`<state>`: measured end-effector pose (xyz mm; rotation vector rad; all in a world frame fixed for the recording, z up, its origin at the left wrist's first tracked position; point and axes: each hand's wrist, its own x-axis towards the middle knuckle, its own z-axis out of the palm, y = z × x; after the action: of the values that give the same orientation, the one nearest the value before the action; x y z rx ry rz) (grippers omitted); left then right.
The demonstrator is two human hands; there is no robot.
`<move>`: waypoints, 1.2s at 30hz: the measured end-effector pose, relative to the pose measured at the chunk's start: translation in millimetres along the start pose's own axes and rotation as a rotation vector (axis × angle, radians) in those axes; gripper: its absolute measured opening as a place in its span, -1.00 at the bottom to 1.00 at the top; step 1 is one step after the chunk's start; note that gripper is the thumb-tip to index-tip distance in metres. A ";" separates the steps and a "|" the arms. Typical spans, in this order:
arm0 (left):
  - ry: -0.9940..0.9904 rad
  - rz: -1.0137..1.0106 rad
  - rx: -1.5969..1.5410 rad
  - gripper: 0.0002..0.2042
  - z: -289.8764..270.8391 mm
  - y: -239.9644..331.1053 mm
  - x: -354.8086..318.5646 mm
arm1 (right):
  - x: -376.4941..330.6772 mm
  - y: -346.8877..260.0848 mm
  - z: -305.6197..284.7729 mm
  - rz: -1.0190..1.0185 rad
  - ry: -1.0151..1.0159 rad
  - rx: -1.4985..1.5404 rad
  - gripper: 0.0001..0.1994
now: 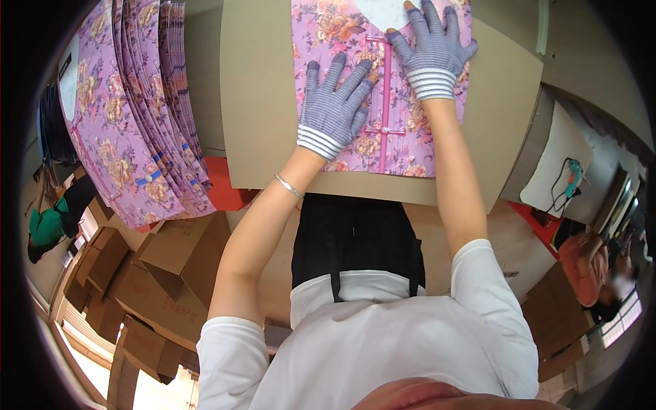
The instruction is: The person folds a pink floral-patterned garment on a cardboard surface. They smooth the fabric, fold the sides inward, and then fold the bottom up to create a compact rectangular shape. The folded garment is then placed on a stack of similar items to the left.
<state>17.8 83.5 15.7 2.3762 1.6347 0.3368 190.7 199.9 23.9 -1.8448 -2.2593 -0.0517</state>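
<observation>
A flat purple piece with a floral print (414, 147) lies in front of me on a beige board (260, 102). Down its middle runs a pink strip (387, 82) with two bow-like fastenings across it, and a white inset (383, 12) shows at its far end. My left hand (333, 109), in a grey striped glove, rests flat on the print left of the strip, fingers spread. Farther away and to the right, my right hand (430, 55) lies spread beside the inset, gloved the same way. Some fingertips are bare. Neither hand grips anything.
At the left leans a stack of similar floral pieces (102, 123), beside something red (229, 184). Cardboard boxes (171, 253) fill the lower left. A teal tool with a cord (574, 176) lies on a white sheet at the right. Other people (584, 266) are at both sides.
</observation>
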 end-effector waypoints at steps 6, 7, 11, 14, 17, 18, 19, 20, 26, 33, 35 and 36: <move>-0.001 -0.011 -0.001 -0.47 -0.6 1.1 1.1 | 0.9 -0.9 -0.3 0.010 -0.003 -0.010 -0.37; -0.008 -0.013 0.000 -0.48 -2.0 1.2 0.9 | 1.0 -1.2 -0.7 0.009 0.001 -0.010 -0.37; -0.004 -0.003 -0.015 -0.48 -4.0 1.5 1.4 | 1.1 -2.3 -2.1 0.012 -0.007 -0.005 -0.37; -0.029 0.002 -0.011 -0.47 -3.5 0.6 -0.9 | 1.5 -2.7 -3.2 0.014 -0.012 0.009 -0.37; 0.008 -0.008 -0.031 -0.48 -2.0 1.2 -0.5 | 1.6 -1.1 -2.1 0.010 -0.019 0.021 -0.37; 0.003 0.024 -0.053 -0.48 -2.7 1.4 -0.6 | 1.7 -1.5 -1.9 0.014 -0.032 0.006 -0.37; 0.000 0.059 -0.081 -0.48 -3.7 2.7 0.1 | 2.0 -1.2 -2.6 0.019 -0.046 -0.014 -0.37; -0.004 0.096 -0.108 -0.48 -4.2 3.3 1.1 | 2.2 -1.3 -3.0 0.026 -0.059 -0.035 -0.37; -0.079 0.159 -0.013 -0.47 0.4 2.0 3.8 | -12.5 21.1 21.0 -0.193 0.009 0.004 -0.38; -0.064 0.130 -0.084 -0.45 -4.1 3.5 4.0 | -86.7 67.6 -25.1 -0.667 -0.321 0.148 -0.37; -0.085 0.129 -0.089 -0.45 -3.3 2.7 2.1 | -48.1 71.5 -10.6 -0.748 -0.211 0.058 -0.41; -0.094 0.123 -0.099 -0.45 -4.0 2.1 0.7 | -17.1 73.4 -1.9 -0.787 -0.157 0.016 -0.43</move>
<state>18.6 83.7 20.2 2.3860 1.4019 0.3157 265.4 198.5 14.0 -0.8695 -2.9308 -0.0157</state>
